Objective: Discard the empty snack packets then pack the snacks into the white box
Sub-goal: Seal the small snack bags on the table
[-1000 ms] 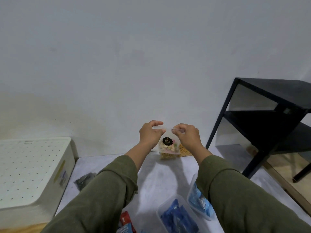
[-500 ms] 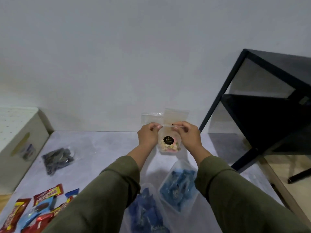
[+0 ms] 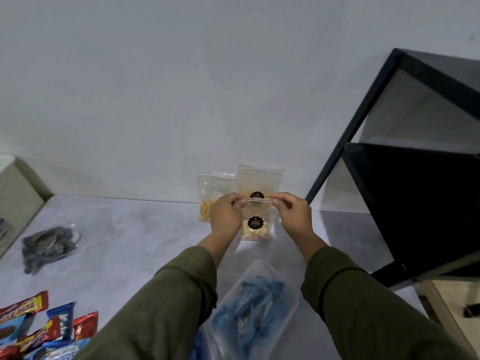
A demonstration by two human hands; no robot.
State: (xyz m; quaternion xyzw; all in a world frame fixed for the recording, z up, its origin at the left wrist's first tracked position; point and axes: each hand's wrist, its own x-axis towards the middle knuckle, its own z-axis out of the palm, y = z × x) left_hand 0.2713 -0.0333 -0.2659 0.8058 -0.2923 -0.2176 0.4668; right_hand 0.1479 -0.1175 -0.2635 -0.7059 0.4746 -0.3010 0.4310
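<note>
Looking down, we take the grey table (image 3: pixel 124 229) as our landmark, its far edge running along the pale wall. Off its right end stands a black metal shelf (image 3: pixel 405 193). At its far left corner we see only a sliver of the white box (image 3: pixel 15 188). Both our olive sleeves (image 3: pixel 166 305) reach out over the table's middle.

On the table's near side, between our arms, sits a clear plastic tub (image 3: pixel 259 305) holding blue-wrapped snacks. At the near left corner lies a heap of red and blue snack packets (image 3: pixel 49 323). Toward the table's left side, apart from that heap, rests a clear bag of dark pieces (image 3: pixel 49 245). Against the wall at the table's far edge lean two clear zip bags (image 3: pixel 215 193), the left one with yellow bits at the bottom, the right one bearing a black label.

Just in front of those we hold a small clear biscuit pouch (image 3: pixel 255 229), black round label on its face and pale biscuits in its lower part. Our left hand (image 3: pixel 224 216) pinches the left end of its top strip with curled fingers, and our right hand (image 3: pixel 292 214) pinches the right end likewise. We cannot tell whether its base touches the table.
</note>
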